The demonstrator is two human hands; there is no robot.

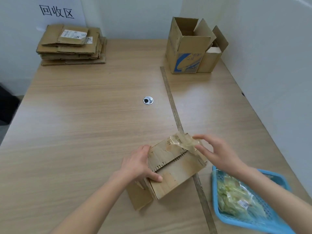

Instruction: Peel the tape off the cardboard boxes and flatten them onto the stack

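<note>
Wood-grain tabletop (84,132), set into a corner of pale walls, is seen from above. Near its front right corner a blue plastic basket (219,215) holding crumpled tape scraps (236,198) is noted. Just left of it, near the front edge, the small cardboard box (173,168) lies on the surface. It is gripped at its left end by the left hand (140,164), thumb curled over the top face. A strip of clear packing tape (182,142), partly lifted from the box's far top edge, is pinched between the thumb and fingers of the right hand (217,152).

Judgement: the peel is best made low and along the seam, with the box pressed down, so the tape comes off whole and the liner is not torn.

A long strip (173,107) is laid across the tabletop, running front to back. A round cable grommet (148,100) is seen mid-table. Two open cardboard boxes (187,53) stand at the far right corner. The stack of flattened boxes (70,46) sits at the far left corner, below a wall sign (56,12).
</note>
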